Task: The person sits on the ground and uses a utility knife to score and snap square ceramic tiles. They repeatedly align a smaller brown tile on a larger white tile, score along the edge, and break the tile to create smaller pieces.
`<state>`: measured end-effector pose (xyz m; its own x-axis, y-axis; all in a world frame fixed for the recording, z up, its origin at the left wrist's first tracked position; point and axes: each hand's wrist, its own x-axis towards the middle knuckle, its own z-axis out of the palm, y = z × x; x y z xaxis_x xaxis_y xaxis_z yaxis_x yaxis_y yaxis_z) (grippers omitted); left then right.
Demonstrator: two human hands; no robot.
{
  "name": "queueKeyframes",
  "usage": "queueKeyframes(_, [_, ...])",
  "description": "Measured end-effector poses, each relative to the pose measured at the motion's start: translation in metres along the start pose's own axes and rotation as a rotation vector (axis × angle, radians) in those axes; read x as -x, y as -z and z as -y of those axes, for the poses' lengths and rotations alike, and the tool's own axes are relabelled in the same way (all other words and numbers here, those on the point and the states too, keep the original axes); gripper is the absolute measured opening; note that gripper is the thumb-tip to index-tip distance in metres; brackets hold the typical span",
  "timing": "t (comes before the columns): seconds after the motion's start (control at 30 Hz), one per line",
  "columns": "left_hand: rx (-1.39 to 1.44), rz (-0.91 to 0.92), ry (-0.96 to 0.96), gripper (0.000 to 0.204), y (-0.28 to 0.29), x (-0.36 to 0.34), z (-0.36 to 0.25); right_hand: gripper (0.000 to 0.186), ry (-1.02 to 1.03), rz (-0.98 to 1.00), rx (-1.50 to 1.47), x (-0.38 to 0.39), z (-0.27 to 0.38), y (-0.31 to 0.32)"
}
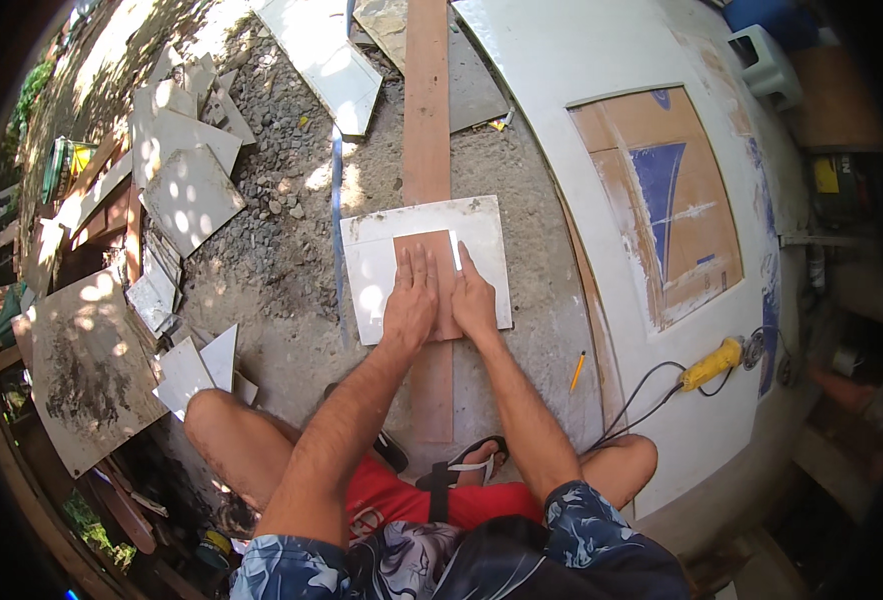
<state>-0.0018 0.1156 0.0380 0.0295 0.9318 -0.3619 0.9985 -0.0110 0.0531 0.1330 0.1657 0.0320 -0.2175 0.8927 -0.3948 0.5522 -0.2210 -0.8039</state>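
Pressing down side by side, the left hand [408, 305] and the right hand [473, 298] lie flat, fingers stretched, gripping nothing, on a brown rectangular piece [433, 262] centred on the white tile [481, 240]. The tile rests across a long wooden plank [427, 110] on the gravelly ground. This looks like a lining-up or marking step; a thin white strip [455, 250] stands between the hands' fingertips, possibly a marker or chalk. The next move would call for keeping the brown piece steady against the tile. Left of the tile lie scattered tile offcuts [189, 190]; right of it a pencil [577, 371], a yellow power tool [711, 364] and its cable [641, 400], near the person's knee.
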Motion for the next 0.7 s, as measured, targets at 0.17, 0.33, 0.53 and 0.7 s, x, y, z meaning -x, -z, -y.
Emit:
queueKeyframes(0.17, [0.073, 0.058, -0.008, 0.135, 0.009, 0.003, 0.003, 0.055, -0.023, -0.003, -0.021, 0.004, 0.005, 0.0])
queueKeyframes(0.33, [-0.041, 0.018, -0.033, 0.152, -0.008, -0.002, 0.004, 0.053, -0.02, -0.062, 0.013, -0.006, 0.017, -0.006])
queueKeyframes(0.53, [-0.059, 0.083, -0.05, 0.151, 0.002, -0.002, 0.007, 0.055, -0.005, -0.058, -0.024, 0.006, 0.002, -0.011])
queueKeyframes(0.7, [-0.064, 0.123, -0.087, 0.124, 0.025, -0.002, 0.002, 0.05, -0.14, -0.043, -0.112, -0.008, 0.032, -0.001])
